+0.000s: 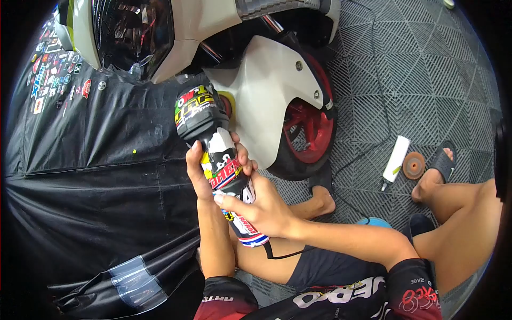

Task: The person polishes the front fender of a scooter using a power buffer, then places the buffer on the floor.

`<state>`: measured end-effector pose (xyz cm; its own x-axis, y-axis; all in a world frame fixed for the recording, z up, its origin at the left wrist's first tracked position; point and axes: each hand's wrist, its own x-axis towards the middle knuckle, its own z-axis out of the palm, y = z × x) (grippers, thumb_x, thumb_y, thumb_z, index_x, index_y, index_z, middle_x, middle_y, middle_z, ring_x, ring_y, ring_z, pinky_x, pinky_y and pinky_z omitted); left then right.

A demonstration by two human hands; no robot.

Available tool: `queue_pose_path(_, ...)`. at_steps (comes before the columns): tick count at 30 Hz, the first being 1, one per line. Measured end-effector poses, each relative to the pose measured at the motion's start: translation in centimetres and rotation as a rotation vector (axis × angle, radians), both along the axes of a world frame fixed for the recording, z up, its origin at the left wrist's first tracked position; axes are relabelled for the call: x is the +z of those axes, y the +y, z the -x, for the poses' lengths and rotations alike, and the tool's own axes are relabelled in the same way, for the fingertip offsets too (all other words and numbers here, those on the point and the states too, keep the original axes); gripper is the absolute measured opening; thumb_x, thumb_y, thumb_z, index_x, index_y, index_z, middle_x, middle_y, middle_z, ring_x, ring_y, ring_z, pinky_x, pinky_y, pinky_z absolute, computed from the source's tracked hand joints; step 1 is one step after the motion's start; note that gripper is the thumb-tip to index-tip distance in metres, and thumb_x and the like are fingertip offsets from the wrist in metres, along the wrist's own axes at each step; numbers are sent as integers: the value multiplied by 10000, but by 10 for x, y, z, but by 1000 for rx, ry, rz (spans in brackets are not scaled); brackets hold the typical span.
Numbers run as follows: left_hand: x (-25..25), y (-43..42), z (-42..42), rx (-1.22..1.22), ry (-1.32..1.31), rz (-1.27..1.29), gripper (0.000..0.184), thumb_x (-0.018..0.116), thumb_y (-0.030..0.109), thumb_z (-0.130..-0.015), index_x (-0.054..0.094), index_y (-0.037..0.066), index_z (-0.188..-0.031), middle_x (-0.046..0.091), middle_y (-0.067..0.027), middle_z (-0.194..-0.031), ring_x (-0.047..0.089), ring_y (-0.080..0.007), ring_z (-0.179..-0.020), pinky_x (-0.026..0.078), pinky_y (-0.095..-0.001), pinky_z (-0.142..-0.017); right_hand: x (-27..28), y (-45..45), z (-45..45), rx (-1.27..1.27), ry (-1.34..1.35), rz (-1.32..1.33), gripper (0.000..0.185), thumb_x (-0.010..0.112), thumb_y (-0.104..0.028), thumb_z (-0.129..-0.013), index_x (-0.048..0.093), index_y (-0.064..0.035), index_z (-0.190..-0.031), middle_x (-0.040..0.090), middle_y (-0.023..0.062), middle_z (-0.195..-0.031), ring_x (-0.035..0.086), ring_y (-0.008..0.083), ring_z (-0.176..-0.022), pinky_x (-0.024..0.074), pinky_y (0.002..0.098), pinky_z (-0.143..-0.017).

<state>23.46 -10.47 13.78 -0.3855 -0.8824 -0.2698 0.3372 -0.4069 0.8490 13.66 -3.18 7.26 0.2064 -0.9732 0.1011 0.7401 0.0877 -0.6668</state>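
A sticker-covered electric polisher [220, 143] is held in both hands, its head towards the motorcycle's white front fender [265, 80]. Around the forward part of its body wraps my left hand [198, 173], thumb on one side and fingers on the other. Further back, my right hand [266, 205] grips the rear of the body, with the thumb lying across the top. A yellowish pad [230, 100] shows beside the polisher's head, against or very near the fender; I cannot tell which. A black cord [277, 257] leaves the tool's back end.
The red-rimmed front wheel [309, 133] stands under the fender. On the grey tiled floor [405, 69] lie a white bottle [396, 162] and an orange round pad [414, 166], near a sandalled foot [434, 170]. A black sheet [96, 176] spreads along the left.
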Motion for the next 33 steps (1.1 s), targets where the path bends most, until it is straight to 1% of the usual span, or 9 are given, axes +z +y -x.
queue_pose_path(4, 2, -13, -2, -53, -68, 35, 682, 504, 608, -922, 543, -38, -1137, 633, -195, -790, 658, -307, -653, 555, -404, -720, -3, -13, -9, -107, -4, -21, 673, 764, -426, -830, 558, 151, -1111, 679, 224, -996, 702, 266, -957, 527, 343, -869)
queue_pose_path(7, 6, -33, -2, -58, -126, 13, 740, 509, 651, -919, 528, -35, -1197, 628, -156, -823, 646, -265, -672, 540, -438, -835, -3, -32, -14, -91, -130, -63, 579, 768, -428, -835, 610, 101, -1009, 691, 156, -866, 710, 220, -825, 545, 328, -785)
queue_pose_path(13, 0, -14, -3, -82, 174, -39, 762, 543, 669, -873, 547, -41, -1152, 629, -186, -769, 660, -292, -654, 553, -453, -809, 21, -4, 6, -50, 69, -14, 713, 747, -375, -868, 419, 154, -1216, 672, 243, -1019, 717, 282, -913, 558, 370, -823)
queue_pose_path(14, -3, -10, -6, -122, 281, -31, 794, 523, 688, -881, 528, -49, -1175, 626, -182, -780, 658, -295, -660, 536, -474, -843, 22, 4, 16, 74, 188, 19, 639, 729, -219, -905, 371, 128, -1306, 614, 144, -1123, 643, 169, -1019, 523, 314, -909)
queue_pose_path(17, -9, -14, -19, -270, 457, -23, 861, 466, 726, -900, 481, -68, -1232, 626, -193, -869, 664, -303, -713, 520, -495, -852, 26, 11, 12, 129, 188, 124, 743, 738, -175, -887, 269, 124, -1381, 560, 178, -1202, 604, 195, -1112, 494, 334, -971)
queue_pose_path(19, -9, -19, -15, -312, 551, -60, 872, 454, 727, -907, 473, -78, -1241, 620, -212, -884, 670, -315, -738, 520, -527, -896, 28, 9, 9, 27, 218, 161, 798, 732, -258, -857, 251, 205, -1292, 629, 353, -1066, 705, 413, -982, 546, 436, -884)
queue_pose_path(24, 1, -42, -7, -381, 605, -124, 874, 458, 717, -907, 519, -97, -1220, 630, -226, -898, 697, -340, -781, 536, -561, -949, 56, -2, 21, 140, -10, 88, 802, 735, -169, -898, 163, 170, -1347, 566, 246, -1156, 628, 249, -1078, 517, 352, -933)
queue_pose_path(27, 8, -37, -4, -397, 626, -151, 852, 460, 707, -913, 537, -92, -1198, 646, -233, -907, 710, -350, -784, 548, -561, -933, 61, 3, 21, 108, 60, 141, 683, 704, -105, -918, 274, 62, -1422, 526, 139, -1262, 558, 161, -1175, 471, 329, -999)
queue_pose_path(33, 9, -40, 1, -357, 606, -158, 813, 449, 667, -927, 557, -102, -1164, 667, -243, -883, 730, -367, -780, 578, -547, -897, 67, 3, 27, 169, -42, 25, 678, 695, -127, -919, 282, 70, -1419, 518, 137, -1263, 563, 164, -1166, 472, 320, -987)
